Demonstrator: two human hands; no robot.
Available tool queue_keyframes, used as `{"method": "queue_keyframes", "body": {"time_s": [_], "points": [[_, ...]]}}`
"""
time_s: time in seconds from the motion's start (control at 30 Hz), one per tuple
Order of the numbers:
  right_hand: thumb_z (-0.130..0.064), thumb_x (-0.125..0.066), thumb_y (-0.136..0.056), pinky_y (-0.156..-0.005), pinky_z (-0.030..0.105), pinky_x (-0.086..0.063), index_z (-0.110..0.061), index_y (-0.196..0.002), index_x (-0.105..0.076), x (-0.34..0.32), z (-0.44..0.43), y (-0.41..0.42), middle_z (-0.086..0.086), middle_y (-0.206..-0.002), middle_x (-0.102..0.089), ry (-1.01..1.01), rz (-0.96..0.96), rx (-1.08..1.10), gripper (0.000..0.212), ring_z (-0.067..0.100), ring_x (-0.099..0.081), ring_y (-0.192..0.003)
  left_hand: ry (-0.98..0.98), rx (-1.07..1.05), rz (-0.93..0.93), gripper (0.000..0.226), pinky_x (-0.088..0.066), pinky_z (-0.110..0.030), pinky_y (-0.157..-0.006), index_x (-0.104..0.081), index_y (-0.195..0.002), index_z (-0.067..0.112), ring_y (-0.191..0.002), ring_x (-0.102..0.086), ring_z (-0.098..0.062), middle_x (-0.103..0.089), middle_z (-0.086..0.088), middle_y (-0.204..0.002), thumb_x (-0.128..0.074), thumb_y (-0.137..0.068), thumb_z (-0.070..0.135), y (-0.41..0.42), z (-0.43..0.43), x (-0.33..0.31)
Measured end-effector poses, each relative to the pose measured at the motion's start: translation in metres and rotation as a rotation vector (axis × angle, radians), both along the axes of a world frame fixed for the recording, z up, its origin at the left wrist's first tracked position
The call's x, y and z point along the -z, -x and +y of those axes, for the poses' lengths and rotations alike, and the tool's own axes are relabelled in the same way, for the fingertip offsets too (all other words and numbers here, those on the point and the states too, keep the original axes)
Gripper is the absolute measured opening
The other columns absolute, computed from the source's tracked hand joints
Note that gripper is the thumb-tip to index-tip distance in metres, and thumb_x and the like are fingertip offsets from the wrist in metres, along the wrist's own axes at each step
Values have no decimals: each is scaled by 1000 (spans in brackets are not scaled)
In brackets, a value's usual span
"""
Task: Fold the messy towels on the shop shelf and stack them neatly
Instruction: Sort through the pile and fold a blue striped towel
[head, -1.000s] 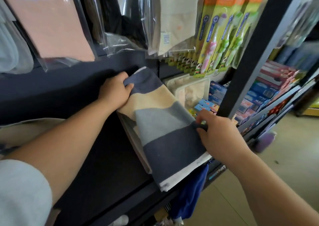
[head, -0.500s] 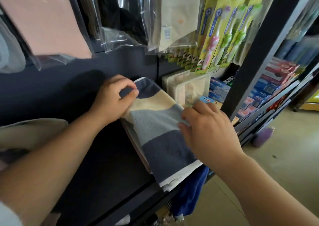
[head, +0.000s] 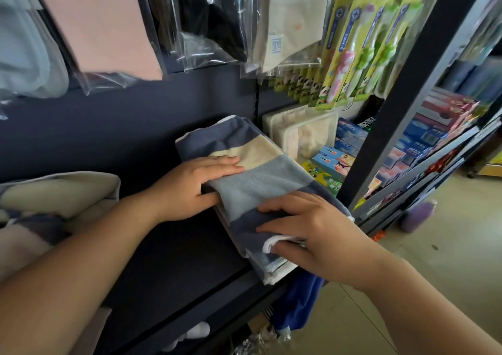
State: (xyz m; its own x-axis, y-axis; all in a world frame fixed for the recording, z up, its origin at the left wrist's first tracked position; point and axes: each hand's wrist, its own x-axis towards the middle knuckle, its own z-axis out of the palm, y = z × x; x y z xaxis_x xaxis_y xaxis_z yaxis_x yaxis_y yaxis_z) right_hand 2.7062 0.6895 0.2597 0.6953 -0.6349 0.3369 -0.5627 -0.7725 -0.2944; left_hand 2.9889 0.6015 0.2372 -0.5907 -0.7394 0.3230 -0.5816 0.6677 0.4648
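While the folded terry towel [head: 260, 181], banded in navy, cream and pale blue, lies slantwise on the dark metal shelf board [head: 176, 259], the step in hand looks to be squaring and flattening it in place.

Head view, sole view.

Method note (judgement): press down evenly with both palms and smooth from the middle outward. Align the white hems at the near end before letting go. Slide the bundle back as one piece, since its near end appears to overhang the shelf's front lip and could slip off. Avoid dragging one layer alone, or the fold opens.

Left hand [head: 190, 189]: fingers [head: 228, 164] lie almost straight across the cream and pale-blue bands. The thumb is tucked under the towel's left edge, so that edge is clamped.

Right hand [head: 312, 232]: fingers [head: 274, 208] are spread over the navy band, and the thumb is under the white hem, which shows between thumb and forefinger. That end is gripped.

The towel's middle lies bare between the two hands. Layers show beneath its left edge, but I cannot tell whether they belong to a second towel.

A crumpled cream-and-navy towel [head: 54, 197] sits well apart at the left, unfolded.
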Motion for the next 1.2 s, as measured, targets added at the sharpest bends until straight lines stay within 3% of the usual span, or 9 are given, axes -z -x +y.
{"method": "queue_keyframes", "body": {"time_s": [0.17,0.33,0.47,0.57,0.7,0.77,0.9,1.07,1.2], "points": [[-31,-50,-104,-100,32,-49,-15,-110,-77,-14,2,17,-3,-126,-67,-174,-232,16,32,7,-60,-121,-86,2,-139,50,-26,-53,-121,-40,-143,57,-147,-26,2,-38,20,-156,-46,-93,56,-1,-3,-7],[-32,-48,-105,-100,26,-49,-13,-104,-77,-15,6,32,-5,-126,-69,-267,-272,18,35,7,-60,-123,-159,16,-525,78,1,-53,-120,-14,-144,71,-148,9,10,1,33,-162,-23,-71,97,-1,-2,-14],[-47,-50,-101,-106,18,-39,-18,-101,-79,0,11,29,-10,-130,-67,-363,-83,-3,42,-3,-51,-130,-247,28,-432,68,7,-58,-120,-20,-142,71,-149,13,7,4,32,-162,-5,-79,91,-1,1,-12],[-58,-65,-88,-103,17,-43,-29,-115,-76,-15,12,31,-19,-127,-67,-574,-81,47,41,-6,-54,-126,-268,-64,-409,56,6,-60,-120,-25,-134,75,-149,8,6,-4,32,-162,-14,-81,87,11,2,-18],[-55,-55,-93,-83,34,-56,-26,-109,-75,-18,-1,23,-12,-99,-73,-233,-182,295,39,7,-68,-93,-213,-117,-498,93,9,-61,-120,-11,-147,65,-152,12,-2,2,25,-165,-23,-62,100,36,5,-17],[-58,-49,-92,-96,41,-51,-26,-119,-70,-13,-8,16,-5,-116,-68,-59,-52,464,47,17,-62,-109,-180,-139,-537,103,10,-64,-118,-7,-150,62,-152,14,-8,6,23,-165,-14,-56,104,49,6,-15],[-76,-20,-90,-115,48,-35,-40,-149,-39,5,-14,3,3,-158,-34,-180,284,634,72,32,-35,-141,-209,-168,-556,99,8,-67,-117,-9,-149,62,-153,14,-10,8,24,-165,-13,-58,101,65,-1,-15],[-35,-43,-103,-85,42,-46,-22,-119,-68,12,-19,9,9,-112,-56,10,236,825,33,33,-49,-103,-219,-157,-538,99,6,-64,-119,-11,-149,62,-154,6,-10,2,24,-165,-11,-59,103,62,-23,-18],[-15,-49,-99,-85,42,-52,-23,-122,-65,4,-24,15,6,-107,-55,-40,307,772,29,31,-54,-100,-229,-312,-567,105,6,-67,-117,-11,-153,56,-155,6,-18,3,15,-167,-15,-58,100,59,-47,-20]]}}
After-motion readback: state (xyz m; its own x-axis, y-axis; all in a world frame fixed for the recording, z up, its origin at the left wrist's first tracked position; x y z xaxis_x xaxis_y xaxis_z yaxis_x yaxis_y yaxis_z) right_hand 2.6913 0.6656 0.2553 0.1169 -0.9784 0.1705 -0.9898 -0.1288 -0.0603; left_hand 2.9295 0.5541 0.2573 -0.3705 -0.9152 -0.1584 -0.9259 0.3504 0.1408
